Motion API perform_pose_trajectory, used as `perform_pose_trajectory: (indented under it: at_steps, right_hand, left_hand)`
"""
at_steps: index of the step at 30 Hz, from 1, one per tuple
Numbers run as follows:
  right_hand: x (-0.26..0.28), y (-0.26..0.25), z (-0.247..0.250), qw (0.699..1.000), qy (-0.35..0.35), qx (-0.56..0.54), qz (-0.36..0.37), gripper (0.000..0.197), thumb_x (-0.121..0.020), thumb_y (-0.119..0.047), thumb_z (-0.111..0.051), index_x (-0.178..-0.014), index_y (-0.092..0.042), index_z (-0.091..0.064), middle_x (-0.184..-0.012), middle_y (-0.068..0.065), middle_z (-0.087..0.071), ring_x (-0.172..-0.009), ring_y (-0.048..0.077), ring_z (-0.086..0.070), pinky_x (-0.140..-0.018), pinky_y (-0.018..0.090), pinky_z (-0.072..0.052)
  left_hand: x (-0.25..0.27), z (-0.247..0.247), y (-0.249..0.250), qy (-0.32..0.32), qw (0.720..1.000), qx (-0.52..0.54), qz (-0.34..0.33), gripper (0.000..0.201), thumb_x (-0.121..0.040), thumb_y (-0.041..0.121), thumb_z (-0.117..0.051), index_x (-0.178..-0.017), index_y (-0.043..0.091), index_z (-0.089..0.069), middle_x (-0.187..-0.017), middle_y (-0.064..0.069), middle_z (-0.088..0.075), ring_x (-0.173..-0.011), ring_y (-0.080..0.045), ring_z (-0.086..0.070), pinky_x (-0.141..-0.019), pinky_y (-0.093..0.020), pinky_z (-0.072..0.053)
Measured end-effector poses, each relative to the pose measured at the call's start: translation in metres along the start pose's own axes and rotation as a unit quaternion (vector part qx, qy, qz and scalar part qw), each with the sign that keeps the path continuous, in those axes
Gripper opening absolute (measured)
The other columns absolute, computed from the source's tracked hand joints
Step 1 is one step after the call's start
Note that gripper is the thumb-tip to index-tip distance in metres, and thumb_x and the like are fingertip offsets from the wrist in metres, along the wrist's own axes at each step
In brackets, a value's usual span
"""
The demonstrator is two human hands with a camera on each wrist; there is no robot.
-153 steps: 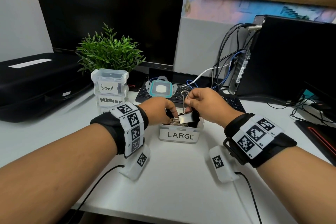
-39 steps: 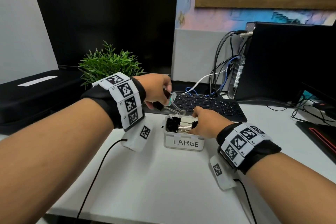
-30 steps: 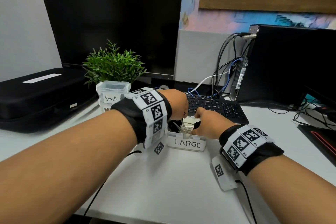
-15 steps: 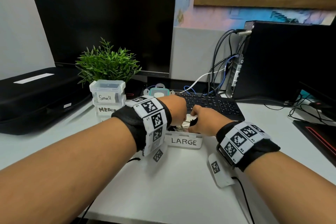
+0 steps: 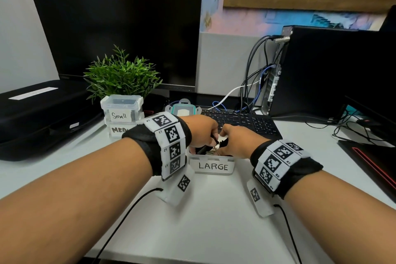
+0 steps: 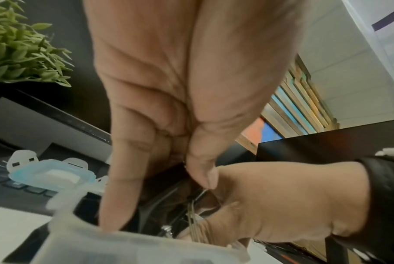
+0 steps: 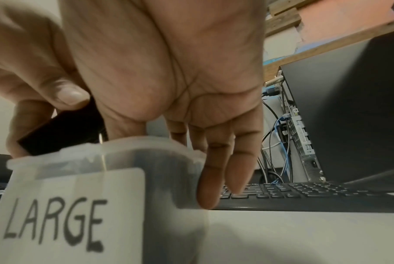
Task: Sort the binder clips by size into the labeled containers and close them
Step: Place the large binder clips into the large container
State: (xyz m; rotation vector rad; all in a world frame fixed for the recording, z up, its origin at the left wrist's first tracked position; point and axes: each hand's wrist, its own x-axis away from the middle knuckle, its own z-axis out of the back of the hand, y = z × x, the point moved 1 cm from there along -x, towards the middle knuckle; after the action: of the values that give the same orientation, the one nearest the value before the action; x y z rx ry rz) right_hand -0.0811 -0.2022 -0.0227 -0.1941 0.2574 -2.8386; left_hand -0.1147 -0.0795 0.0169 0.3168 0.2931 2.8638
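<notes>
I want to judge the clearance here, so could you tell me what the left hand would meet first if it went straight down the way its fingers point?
Probably the clips inside the LARGE container: the left hand points down into its open top, though depth is unclear.

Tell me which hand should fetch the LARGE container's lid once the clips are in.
Left, probably. The lid lies on the keyboard just beyond the left hand, on its side. The right hand pinches a black binder clip at the LARGE container.

head: above, looking down-forward | wrists: close, low | shared: LARGE container (image 5: 211,166)
</notes>
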Motion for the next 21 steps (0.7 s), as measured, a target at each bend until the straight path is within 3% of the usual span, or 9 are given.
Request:
perform_pose_trajectory:
  at_steps: [2, 5, 7, 9, 15, 21]
  right_hand:
    - [0.0, 0.0, 0.001, 1.0, -0.005, 0.012, 0.001, 0.058, -0.082, -0.038, -0.07, -0.128, -0.016, -0.043, -0.119, 0.005, -0.059, -0.107, 0.021, -0.055, -0.08, 0.028, -0.044]
    - [0.0, -0.002, 0.003, 1.0, -0.013, 0.016, -0.002, 0.059, -0.081, -0.037, -0.07, -0.129, -0.015, -0.043, -0.118, 0.006, -0.059, -0.101, 0.021, -0.057, -0.077, 0.029, -0.047]
    - [0.001, -0.004, 0.004, 1.0, -0.023, 0.013, -0.007, 0.058, -0.082, -0.036, -0.07, -0.129, -0.016, -0.043, -0.116, 0.006, -0.059, -0.088, 0.019, -0.055, -0.065, 0.026, -0.047]
    - [0.002, -0.005, 0.006, 0.999, -0.03, 0.01, -0.011, 0.058, -0.082, -0.036, -0.07, -0.129, -0.016, -0.042, -0.115, 0.007, -0.059, -0.08, 0.018, -0.052, -0.055, 0.023, -0.042]
    - [0.001, -0.006, 0.008, 0.998, -0.062, 0.016, -0.026, 0.055, -0.086, -0.04, -0.064, -0.129, -0.018, -0.039, -0.115, 0.009, -0.059, -0.078, 0.02, -0.059, -0.05, 0.023, -0.044]
    - [0.002, -0.002, 0.016, 0.994, -0.101, -0.005, -0.029, 0.043, -0.092, -0.03, -0.056, -0.129, -0.02, -0.038, -0.092, 0.002, -0.058, -0.068, 0.016, -0.061, -0.037, 0.016, -0.042]
  left_hand:
    - [-0.001, -0.003, -0.001, 0.012, 1.0, -0.017, -0.009, 0.015, -0.092, 0.021, -0.056, -0.107, 0.021, -0.056, -0.088, 0.007, -0.054, -0.088, -0.016, -0.057, -0.07, -0.024, -0.043]
    - [0.001, -0.008, -0.001, 0.028, 0.999, -0.027, -0.014, 0.022, -0.093, 0.021, -0.054, -0.115, 0.019, -0.055, -0.105, 0.0, -0.059, -0.097, -0.017, -0.054, -0.077, -0.024, -0.039]
    - [0.001, -0.01, -0.002, 0.034, 0.999, -0.022, -0.015, 0.023, -0.094, 0.021, -0.053, -0.116, 0.018, -0.054, -0.112, -0.001, -0.06, -0.102, -0.018, -0.055, -0.075, -0.023, -0.038]
    - [0.001, -0.01, -0.001, 0.039, 0.999, -0.019, -0.016, 0.024, -0.094, 0.021, -0.053, -0.118, 0.017, -0.054, -0.114, -0.002, -0.06, -0.104, -0.018, -0.056, -0.074, -0.022, -0.037]
    - [0.002, -0.017, 0.004, 0.033, 0.998, -0.04, -0.026, 0.023, -0.093, 0.017, -0.052, -0.116, 0.016, -0.053, -0.113, -0.006, -0.061, -0.103, -0.022, -0.057, -0.077, -0.028, -0.042]
    - [0.003, -0.018, 0.003, 0.049, 0.999, -0.007, -0.022, 0.022, -0.094, 0.019, -0.051, -0.116, 0.016, -0.052, -0.115, -0.006, -0.06, -0.105, -0.022, -0.056, -0.081, -0.028, -0.042]
